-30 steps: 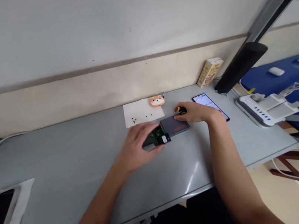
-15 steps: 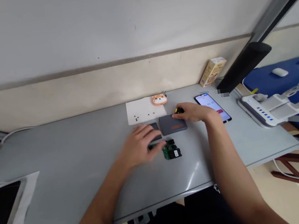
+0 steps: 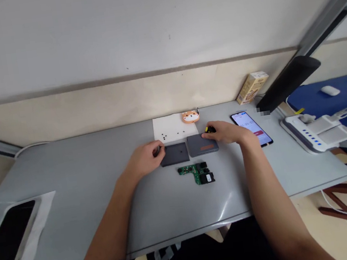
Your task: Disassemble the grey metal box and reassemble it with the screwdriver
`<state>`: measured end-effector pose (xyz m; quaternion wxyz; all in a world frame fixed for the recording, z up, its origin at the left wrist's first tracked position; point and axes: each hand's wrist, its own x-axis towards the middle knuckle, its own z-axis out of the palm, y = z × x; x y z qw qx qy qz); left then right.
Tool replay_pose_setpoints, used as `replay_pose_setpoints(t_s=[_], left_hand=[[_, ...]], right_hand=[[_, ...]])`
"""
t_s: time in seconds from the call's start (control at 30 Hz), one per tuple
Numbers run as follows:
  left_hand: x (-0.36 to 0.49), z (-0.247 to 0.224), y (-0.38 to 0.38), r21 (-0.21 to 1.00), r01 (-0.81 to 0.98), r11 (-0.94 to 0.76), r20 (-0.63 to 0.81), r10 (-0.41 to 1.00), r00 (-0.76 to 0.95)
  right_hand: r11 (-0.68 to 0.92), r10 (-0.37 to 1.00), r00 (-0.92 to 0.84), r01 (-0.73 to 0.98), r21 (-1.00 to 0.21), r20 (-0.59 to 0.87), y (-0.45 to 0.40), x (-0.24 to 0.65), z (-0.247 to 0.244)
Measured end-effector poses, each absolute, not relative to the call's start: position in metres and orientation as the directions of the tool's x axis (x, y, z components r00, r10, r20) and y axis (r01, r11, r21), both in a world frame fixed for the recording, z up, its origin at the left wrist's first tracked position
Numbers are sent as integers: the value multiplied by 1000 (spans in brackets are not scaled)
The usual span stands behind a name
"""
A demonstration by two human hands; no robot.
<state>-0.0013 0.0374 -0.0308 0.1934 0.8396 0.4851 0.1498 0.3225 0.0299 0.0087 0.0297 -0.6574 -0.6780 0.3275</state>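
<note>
My left hand (image 3: pixel 147 158) is closed at the left edge of a flat dark plate (image 3: pixel 174 154); a small dark thing shows between its fingers, too small to name. My right hand (image 3: pixel 222 133) is closed round a black and yellow tool (image 3: pixel 210 129), its fingertips at the top right corner of a grey box (image 3: pixel 202 145). The box sits just right of the plate. In front of both lies a green circuit board (image 3: pixel 197 173) with black connectors. Behind them, several tiny black screws (image 3: pixel 163 137) rest on a white sheet (image 3: pixel 169 124).
An orange animal-face case (image 3: pixel 190 116) lies on the sheet's back right corner. To the right are a lit phone (image 3: pixel 251 128), a carton (image 3: pixel 252 87) and a power strip (image 3: pixel 304 134) with plugs. A black tablet-like device (image 3: pixel 8 237) lies at far left.
My left hand has moved left off the plate and board, uncovering them, and its fingers have closed. My right hand stays at the box. The view has shifted slightly.
</note>
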Motion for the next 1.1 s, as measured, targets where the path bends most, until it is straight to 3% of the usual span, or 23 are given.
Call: replay_pose_setpoints(t_s=[0.17, 0.33, 0.47, 0.77, 1.1], left_hand=[[-4, -37, 43, 440, 756, -485, 182, 873, 454], [-13, -46, 53, 394, 772, -499, 313, 862, 397], [-19, -52, 58, 349, 769, -536, 333, 838, 433], [-20, -52, 58, 359, 757, -546, 340, 832, 439], [-17, -48, 55, 344, 754, -559, 344, 823, 453]], right_hand=[[-41, 933, -142, 871, -489, -331, 30, 320, 8], [135, 986, -167, 818, -559, -5, 33, 312, 5], [220, 976, -184, 789, -574, 120, 39, 303, -5], [255, 966, -169, 727, -638, 194, 51, 298, -31], [138, 990, -126, 795, -591, 62, 51, 302, -31]])
